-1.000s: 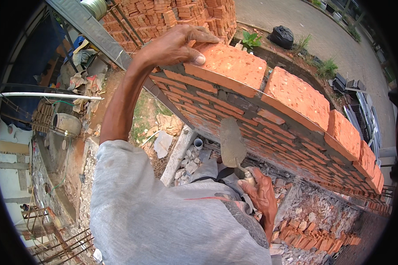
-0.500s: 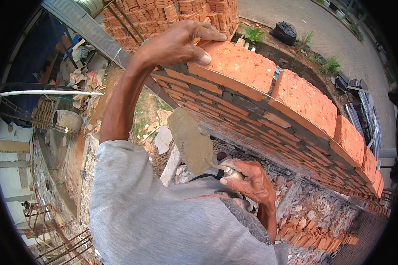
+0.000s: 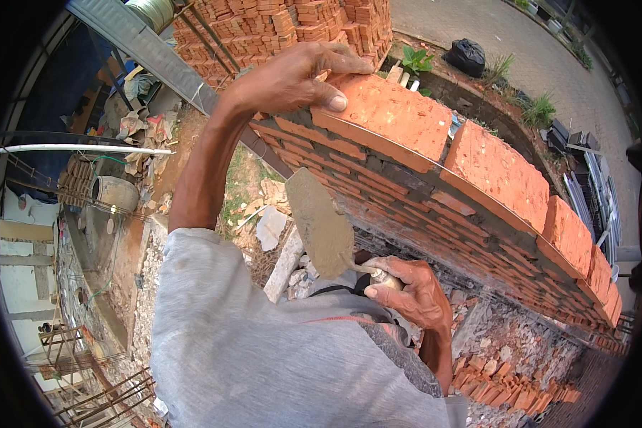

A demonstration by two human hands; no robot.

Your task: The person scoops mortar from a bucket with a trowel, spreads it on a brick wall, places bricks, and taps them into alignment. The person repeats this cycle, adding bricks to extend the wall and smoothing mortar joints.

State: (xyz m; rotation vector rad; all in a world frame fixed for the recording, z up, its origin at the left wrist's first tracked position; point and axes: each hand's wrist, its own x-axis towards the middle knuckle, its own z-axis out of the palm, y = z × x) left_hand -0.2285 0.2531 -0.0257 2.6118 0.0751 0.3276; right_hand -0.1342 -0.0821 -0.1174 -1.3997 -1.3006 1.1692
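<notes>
Grey-smeared, the trowel [image 3: 321, 221] sits gripped in the right hand [image 3: 415, 292], and beyond that grip the left hand [image 3: 303, 77] clasps a red brick [image 3: 392, 121] atop the wall [image 3: 406, 203], apparently a steadying step, the next move seemingly calling for a level trowel.

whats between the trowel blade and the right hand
In the head view, the trowel's thin bent neck runs between the blade and the handle gripped by the right hand.

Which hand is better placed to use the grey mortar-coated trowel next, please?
Likely the right hand: it holds the trowel by its handle; the left hand is on an orange rectangular clay brick.
</notes>
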